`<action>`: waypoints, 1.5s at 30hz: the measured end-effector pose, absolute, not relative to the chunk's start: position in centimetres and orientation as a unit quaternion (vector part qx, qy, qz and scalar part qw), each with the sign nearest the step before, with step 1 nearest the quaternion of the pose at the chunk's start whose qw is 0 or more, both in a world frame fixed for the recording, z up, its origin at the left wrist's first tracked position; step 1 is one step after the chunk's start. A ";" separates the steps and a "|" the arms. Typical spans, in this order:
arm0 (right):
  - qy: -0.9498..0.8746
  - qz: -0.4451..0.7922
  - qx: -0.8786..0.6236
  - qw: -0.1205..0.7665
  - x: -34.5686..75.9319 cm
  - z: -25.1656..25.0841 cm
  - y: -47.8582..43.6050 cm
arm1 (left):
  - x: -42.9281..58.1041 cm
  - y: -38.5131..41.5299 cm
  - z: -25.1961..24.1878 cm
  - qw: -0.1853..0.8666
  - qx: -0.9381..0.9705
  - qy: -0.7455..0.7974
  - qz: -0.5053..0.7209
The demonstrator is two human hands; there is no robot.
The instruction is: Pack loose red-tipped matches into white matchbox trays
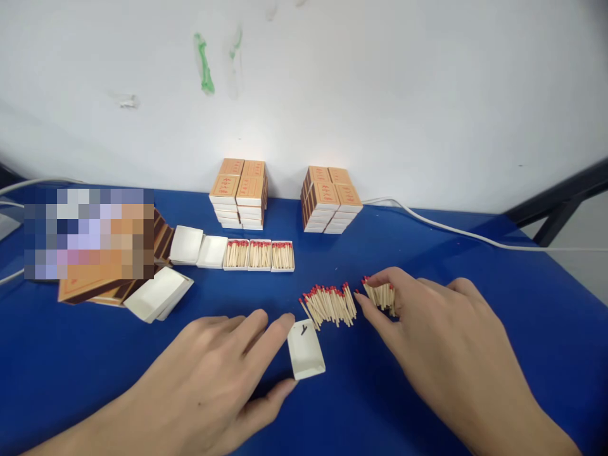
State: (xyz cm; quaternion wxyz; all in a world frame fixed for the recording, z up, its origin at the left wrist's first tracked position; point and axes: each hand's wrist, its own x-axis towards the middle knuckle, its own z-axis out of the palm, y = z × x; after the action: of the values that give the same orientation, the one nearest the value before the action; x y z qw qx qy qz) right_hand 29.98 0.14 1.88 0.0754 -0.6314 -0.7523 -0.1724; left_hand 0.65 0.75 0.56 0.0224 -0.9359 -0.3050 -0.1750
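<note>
Gripping a white matchbox tray (pixel 308 356) by its near side, the left hand (pixel 223 370) has thumb and index finger closed on the edges; a dark Y-shaped mark shows inside the tray. The right hand (pixel 446 345) is bent over a small bunch of matches (pixel 380 297), thumb and index fingertips slightly apart; whether it grips any cannot be told. Between the hands, just beyond the tray, a larger heap of red-tipped matches (pixel 332 304) lies on the blue worktop (pixel 427 253). Ahead of the left hand stand three filled trays (pixel 259 254) in a row, with two white trays (pixel 199 247) adjoining on the left. Further left of that hand, orange-and-brown matchbox sleeves (pixel 78 289) are piled, partly obscured by pixelation. Farthest from both hands, two stacks of matchboxes (pixel 327 202) stand near the wall (pixel 403 95).
</note>
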 end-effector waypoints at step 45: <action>-0.741 -0.054 -0.644 0.181 27.7 2.2 0.2 | 0.7 0.7 0.6 0.017 -0.937 -0.302 -0.175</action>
State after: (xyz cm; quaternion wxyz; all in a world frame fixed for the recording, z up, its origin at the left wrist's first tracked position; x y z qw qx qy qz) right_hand 27.66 0.23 2.18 0.1813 -0.6445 -0.7409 -0.0538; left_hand 0.74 0.75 0.64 0.0165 -0.9369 -0.3020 -0.1750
